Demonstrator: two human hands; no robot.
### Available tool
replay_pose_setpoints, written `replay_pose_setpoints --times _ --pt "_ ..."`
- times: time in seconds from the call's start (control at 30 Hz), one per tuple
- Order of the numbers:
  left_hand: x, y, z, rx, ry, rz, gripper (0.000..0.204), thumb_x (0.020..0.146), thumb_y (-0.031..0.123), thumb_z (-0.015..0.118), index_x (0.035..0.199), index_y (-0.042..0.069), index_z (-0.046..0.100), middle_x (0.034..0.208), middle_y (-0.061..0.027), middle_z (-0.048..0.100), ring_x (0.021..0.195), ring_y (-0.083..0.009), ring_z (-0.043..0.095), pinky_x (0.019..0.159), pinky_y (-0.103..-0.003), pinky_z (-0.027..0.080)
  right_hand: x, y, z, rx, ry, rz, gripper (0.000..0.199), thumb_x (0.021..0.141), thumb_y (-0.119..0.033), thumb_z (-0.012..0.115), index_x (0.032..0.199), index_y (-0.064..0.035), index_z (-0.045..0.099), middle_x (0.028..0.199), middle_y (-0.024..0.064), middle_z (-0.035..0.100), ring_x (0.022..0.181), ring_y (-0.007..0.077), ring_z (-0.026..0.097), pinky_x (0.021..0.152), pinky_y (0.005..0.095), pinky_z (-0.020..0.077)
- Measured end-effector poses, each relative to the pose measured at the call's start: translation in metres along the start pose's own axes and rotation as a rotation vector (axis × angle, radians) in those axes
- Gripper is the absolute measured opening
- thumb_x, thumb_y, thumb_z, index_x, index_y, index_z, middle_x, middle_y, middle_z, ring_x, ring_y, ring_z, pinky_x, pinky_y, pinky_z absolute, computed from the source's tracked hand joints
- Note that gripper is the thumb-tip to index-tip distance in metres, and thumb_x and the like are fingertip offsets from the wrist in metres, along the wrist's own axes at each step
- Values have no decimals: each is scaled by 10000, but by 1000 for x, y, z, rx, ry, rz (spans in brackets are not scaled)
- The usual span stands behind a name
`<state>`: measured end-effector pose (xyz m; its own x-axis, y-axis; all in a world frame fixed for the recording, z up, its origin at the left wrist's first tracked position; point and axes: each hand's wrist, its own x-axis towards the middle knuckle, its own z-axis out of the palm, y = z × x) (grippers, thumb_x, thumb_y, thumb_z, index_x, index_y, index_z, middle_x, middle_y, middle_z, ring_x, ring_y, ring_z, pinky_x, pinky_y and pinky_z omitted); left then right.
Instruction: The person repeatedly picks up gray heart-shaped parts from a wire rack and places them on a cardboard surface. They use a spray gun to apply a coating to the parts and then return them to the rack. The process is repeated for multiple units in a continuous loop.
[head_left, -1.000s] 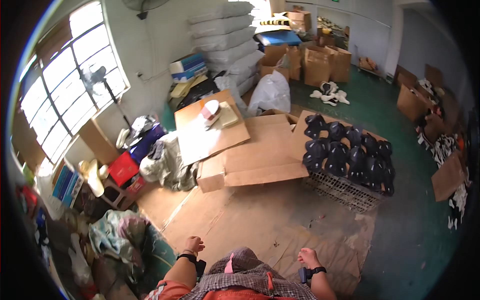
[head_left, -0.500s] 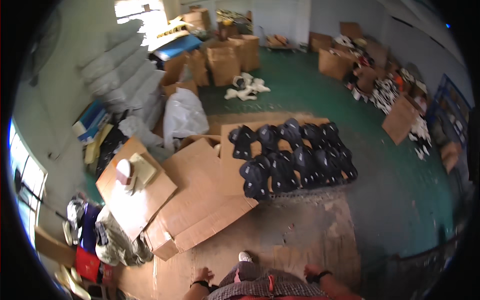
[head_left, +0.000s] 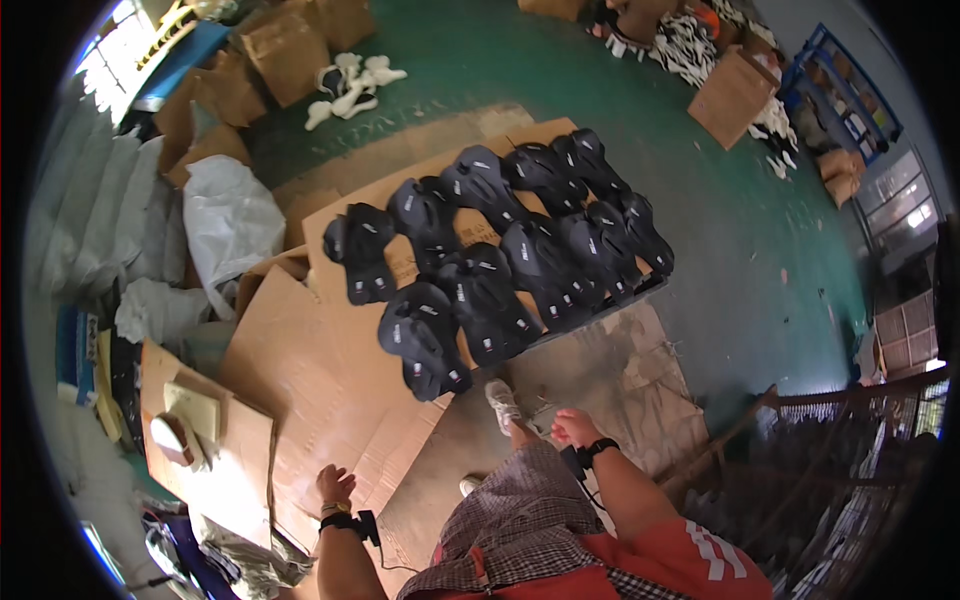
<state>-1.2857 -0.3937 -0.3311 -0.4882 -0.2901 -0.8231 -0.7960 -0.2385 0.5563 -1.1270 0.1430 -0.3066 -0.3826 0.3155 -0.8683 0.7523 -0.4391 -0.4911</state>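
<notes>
**Two ranks of black pieces (head_left: 545, 258), and no hand on them**

The green floor (head_left: 740, 290) carries a broad cardboard sheet (head_left: 468, 226), whose top sits raised, perhaps to bring its load within easier reach. A larger brown carton (head_left: 310, 370) lies against the sheet's left edge.

The black pieces, possibly shoe parts, lie overlapping in two rows, one along the far edge, the other along the near edge from left corner to right. Their small pale marks mostly face up; such spacing likely keeps each cluster easy to count and lift.

The left hand (head_left: 336, 485) hovers over the carton's near part, fingers loosely bent and spread, nothing visible in it. The right hand (head_left: 575, 428) hangs off the sheet's near edge, loosely curled; its palm is hidden, so I cannot tell how far it closes or what it might hold.

A small cream pad (head_left: 197, 408) rests on a cardboard panel (head_left: 250, 445), probably parked aside.
</notes>
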Motion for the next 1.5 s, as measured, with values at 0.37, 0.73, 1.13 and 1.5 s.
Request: replay_pose_setpoints --times 0.37,0.73,1.13,1.5 --pt "171 95 140 359 170 37 598 791 499 602 1222 98 493 1136 -60 534 956 -245 484 731 -401 423 270 -162 -242 -826 1013 -792 243 870 -233 519 765 -14 498 765 121 564 698 249 531 659 360 435" --pt "253 126 275 485 314 173 1023 713 580 671 1353 -124 295 1353 -255 405 1276 -304 385 1046 -382 305 353 -255 -310 -22 622 -255 464 943 -319 398 1323 -54 414 1240 152 532 1070 298 554 861 414 478" --pt "219 174 270 507 386 227 665 751 613 625 851 -42 687 804 -109 669 705 -186 625 654 -327 485 349 -240 -348 101 407 -445 480 923 -383 450 1283 -67 484 1199 88 541 1031 208 535 865 320 402" --pt "137 210 283 859 809 488 725 764 669 524 686 -40 653 684 -243 619 666 -365 631 649 -451 477 263 -315 -221 418 432 -702 525 885 -498 484 1210 -90 543 1042 53 599 809 162 574 646 266 463"
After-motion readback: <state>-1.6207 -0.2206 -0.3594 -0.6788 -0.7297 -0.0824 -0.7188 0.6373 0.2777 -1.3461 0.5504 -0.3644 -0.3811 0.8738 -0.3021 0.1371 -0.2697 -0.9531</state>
